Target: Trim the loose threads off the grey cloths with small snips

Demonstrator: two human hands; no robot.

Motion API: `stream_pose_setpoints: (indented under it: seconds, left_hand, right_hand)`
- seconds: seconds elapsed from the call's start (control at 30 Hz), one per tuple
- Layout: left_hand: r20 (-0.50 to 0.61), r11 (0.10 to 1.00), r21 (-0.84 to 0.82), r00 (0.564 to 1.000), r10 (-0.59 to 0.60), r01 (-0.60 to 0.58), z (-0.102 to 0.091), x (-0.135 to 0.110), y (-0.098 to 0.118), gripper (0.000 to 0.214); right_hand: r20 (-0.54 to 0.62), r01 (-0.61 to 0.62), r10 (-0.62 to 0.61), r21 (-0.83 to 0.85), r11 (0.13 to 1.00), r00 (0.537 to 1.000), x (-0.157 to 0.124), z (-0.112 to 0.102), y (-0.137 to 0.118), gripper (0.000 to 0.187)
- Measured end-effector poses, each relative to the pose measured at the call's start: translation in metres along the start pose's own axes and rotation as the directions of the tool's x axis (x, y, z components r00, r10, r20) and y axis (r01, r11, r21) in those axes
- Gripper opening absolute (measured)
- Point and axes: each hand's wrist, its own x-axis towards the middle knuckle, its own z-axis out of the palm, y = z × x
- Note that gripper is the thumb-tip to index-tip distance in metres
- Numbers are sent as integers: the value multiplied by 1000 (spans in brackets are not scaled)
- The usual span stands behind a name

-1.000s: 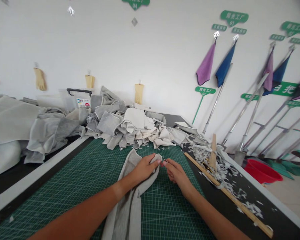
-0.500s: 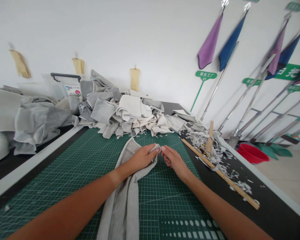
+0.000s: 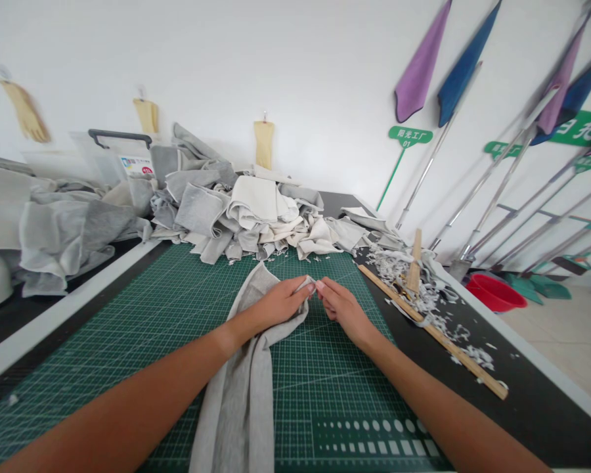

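A long strip of grey fabric runs up the green cutting mat from the near edge, folded lengthwise. My left hand is closed around its far corner, thumb on top. Right beside it, my right hand pinches at the same corner, its fingertips almost against the left ones. Whatever thread or edge lies between the right fingertips is too small to make out. A white size template is printed on the mat under my right forearm.
Heaped grey and off-white fabric pieces fill the table's far side, near a clear plastic box. To the right lie a long wooden stick and fabric scraps. A red bucket and mop handles stand beyond the table.
Both hands stay at the fabric's corner with hardly any movement. The view has tilted slightly, so the background sits a little higher in the picture.
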Motion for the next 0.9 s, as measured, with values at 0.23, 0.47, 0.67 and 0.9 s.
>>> stream_pose_setpoints:
  seconds: [0.23, 0.47, 0.67, 0.9]
  left_hand:
    - [-46, 996, -46, 996, -79, 77, 1, -1, -6, 41]
    - [-54, 998, -67, 998, 17, -20, -1, 2, -4, 40]
    - [-21, 998, -60, 999, 25, -26, -1, 3, -7, 39]
    - [-8, 995, -96, 1000, 3, -4, -4, 3, -2, 40]
  right_hand:
    - [-5, 3, -3, 0, 1000, 1000, -1, 0, -3, 43]
    - [-27, 4, -5, -42, 999, 1000, 0, 1, -2, 44]
    - [-24, 12, -14, -54, 998, 1000, 0, 1, 0, 44]
    - [-45, 23, -26, -75, 997, 999, -1, 2, -3, 45]
